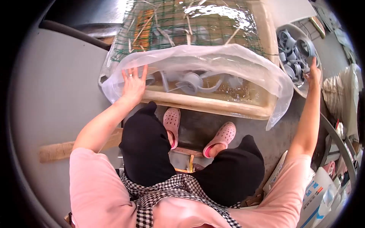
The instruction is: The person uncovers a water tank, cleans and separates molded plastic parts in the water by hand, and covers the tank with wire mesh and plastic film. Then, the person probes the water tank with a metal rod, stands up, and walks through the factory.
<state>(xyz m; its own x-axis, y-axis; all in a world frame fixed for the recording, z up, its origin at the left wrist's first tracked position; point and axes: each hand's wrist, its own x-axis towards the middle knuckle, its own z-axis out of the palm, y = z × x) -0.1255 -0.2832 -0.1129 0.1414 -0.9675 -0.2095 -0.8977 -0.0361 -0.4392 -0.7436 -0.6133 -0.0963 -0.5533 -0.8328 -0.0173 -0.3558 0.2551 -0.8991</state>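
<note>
My left hand (134, 86) lies with fingers spread on a clear plastic sheet (171, 53) at the near left of a water-filled tub (197, 103). Grey plastic parts (190, 83), round with curved arms, sit in the water, partly behind the sheet. Off to the right, my right hand (313, 75) is at a basin (300, 90) heaped with similar parts. Its fingers grip the rim of a grey ring-shaped part (305, 48) raised over the heap; some of the fingers are hard to make out.
Green netting (167, 36) with pale strips spans the tub's far part. A grey surface (64, 91) with a wooden board (57, 151) is at left. White sacks (315, 193) lie at lower right, and a pale bundle (340, 95) stands beyond the basin.
</note>
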